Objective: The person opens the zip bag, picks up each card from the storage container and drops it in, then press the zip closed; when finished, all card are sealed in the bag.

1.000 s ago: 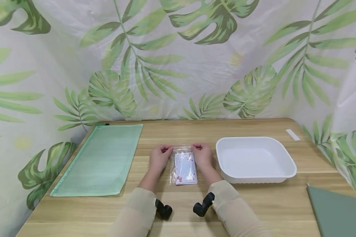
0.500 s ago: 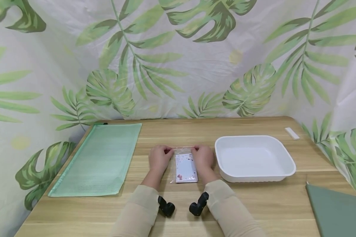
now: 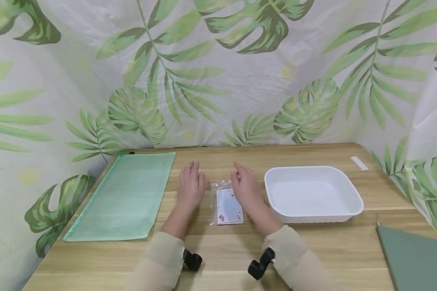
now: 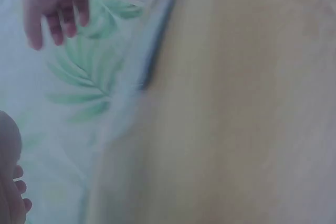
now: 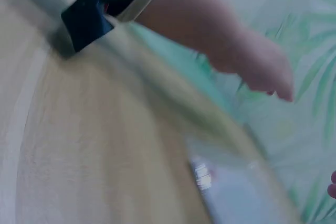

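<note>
A clear zip-top plastic bag with a red line along its top lies flat on the table in the head view. Inside it sits a white, pink-patterned card or notepad. My left hand is left of the bag and apart from it, fingers extended forward. On the other side, my right hand overlaps the bag's right edge in this view, its fingers loose and holding nothing. Both wrist views are blurred; the bag shows at the bottom of the right wrist view.
A green mesh zip pouch lies at the left. To the right stands a white plastic basin. Beyond it is a small white bar. A dark green folder-like item lies at the front right, and a leaf-print curtain hangs behind the table.
Both hands have let go of the bag's top edge and moved apart, fingers now extended forward. The bag now lies on the table by itself.
</note>
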### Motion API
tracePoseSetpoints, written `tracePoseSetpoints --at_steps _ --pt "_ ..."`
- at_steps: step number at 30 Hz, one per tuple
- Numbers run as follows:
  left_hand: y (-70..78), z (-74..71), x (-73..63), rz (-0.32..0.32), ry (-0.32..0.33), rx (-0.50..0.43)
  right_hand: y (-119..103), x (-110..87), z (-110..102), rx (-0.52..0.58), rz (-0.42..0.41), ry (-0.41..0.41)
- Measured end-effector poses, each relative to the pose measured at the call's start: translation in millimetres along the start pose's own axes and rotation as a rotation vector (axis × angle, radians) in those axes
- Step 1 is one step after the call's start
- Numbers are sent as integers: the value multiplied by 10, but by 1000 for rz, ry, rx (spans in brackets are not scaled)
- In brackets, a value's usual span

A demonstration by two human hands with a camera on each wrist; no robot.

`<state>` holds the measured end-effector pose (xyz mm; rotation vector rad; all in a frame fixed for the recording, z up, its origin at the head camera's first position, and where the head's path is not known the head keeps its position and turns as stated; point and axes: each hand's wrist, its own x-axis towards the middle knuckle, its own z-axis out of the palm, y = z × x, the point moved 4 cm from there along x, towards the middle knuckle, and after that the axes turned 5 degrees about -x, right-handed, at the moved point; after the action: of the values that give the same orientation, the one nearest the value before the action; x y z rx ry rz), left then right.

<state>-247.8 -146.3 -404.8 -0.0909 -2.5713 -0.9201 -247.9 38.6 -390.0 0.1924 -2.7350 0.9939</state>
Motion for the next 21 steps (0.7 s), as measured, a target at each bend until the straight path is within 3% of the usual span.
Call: tracePoseSetpoints --at_steps 3,7,10,15,21 --pt "68 -162 38 80 -93 129 -8 26 -373 18 -95 -10" --pt "-13 -288 86 53 -254 269 289 124 -778 -182 -159 -48" --pt "-117 -320 122 8 -330 335 624 205 -949 -354 -127 -130" --pt "-226 -306 172 -25 -383 360 1069 276 -1035 -488 -54 -236" --pt "-266 -276 191 -57 -409 366 1304 269 -957 -551 -29 -302"
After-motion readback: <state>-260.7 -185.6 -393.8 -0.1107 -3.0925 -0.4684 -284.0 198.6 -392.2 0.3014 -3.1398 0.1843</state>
